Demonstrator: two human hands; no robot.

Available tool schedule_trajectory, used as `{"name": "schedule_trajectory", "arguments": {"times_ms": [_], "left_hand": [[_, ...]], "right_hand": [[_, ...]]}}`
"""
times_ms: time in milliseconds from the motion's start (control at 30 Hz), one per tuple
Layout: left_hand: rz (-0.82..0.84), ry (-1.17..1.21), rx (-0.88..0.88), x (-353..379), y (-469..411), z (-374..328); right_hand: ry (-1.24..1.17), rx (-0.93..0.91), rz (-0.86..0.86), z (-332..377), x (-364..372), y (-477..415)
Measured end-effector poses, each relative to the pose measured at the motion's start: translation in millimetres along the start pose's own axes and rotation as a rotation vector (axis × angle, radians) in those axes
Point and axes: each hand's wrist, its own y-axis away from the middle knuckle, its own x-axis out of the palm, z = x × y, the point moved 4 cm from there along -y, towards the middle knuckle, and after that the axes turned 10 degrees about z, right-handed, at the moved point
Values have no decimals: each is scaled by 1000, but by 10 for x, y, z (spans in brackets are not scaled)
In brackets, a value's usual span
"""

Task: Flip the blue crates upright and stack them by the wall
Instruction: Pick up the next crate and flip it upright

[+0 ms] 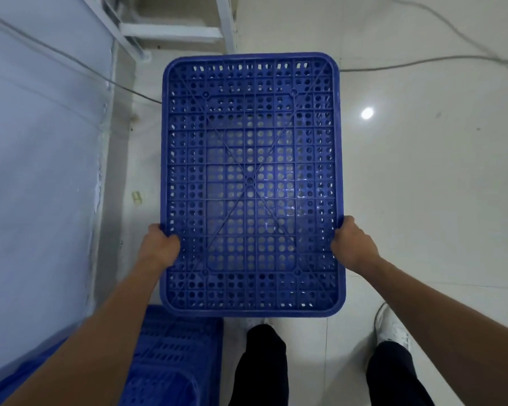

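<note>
A blue perforated crate (251, 183) fills the middle of the head view, held above the floor with its ribbed underside facing up at me. My left hand (162, 244) grips its left long edge near my body. My right hand (352, 244) grips the right long edge at the same height. A second blue crate (170, 356) stands on the floor at the lower left, beside the wall and partly hidden under my left forearm and the held crate.
A pale blue wall (41, 171) runs along the left. White metal frame legs (170, 33) stand at the top. Grey cables (423, 61) trail across the glossy tiled floor (423, 186). My legs and a white shoe (392, 326) are at the bottom.
</note>
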Motion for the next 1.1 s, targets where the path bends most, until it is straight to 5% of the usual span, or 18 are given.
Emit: {"name": "schedule_trajectory", "arguments": {"times_ms": [267, 700, 1100], "left_hand": [[18, 4, 25, 611, 481, -425], [10, -81, 153, 2449, 1147, -1487], [206, -330, 236, 3623, 1789, -2103]], "right_hand": [[41, 17, -24, -614, -373, 19], [144, 62, -44, -2563, -1447, -144], [-8, 211, -78, -3692, -2012, -88]]}}
